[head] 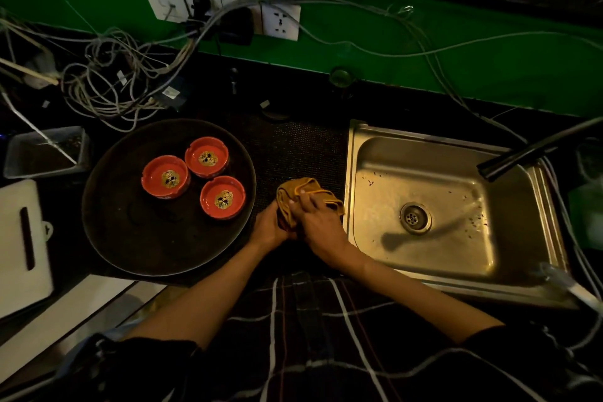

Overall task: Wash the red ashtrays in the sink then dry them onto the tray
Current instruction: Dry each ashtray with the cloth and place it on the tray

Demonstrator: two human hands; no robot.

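Gripping cloth (306,196) between tray rim (98,173) and sink edge (350,173)

Three red ashtrays (192,178) with yellow-black centre motifs, mustard-yellow cloth (305,194), green wall (424,52), dark round tray (130,238)

This looks like a dim kitchen or bar back-counter. A steel sink (453,206) with a drain and a dark tap (522,157) is set into a black tabletop (293,147). Behind it runs a green wall (424,52) with sockets (280,21) and a tangle of loose cables (107,81). A round dark tray (130,238), a white cutting board (23,245) and a small metal tub (45,152) sit on the tabletop.
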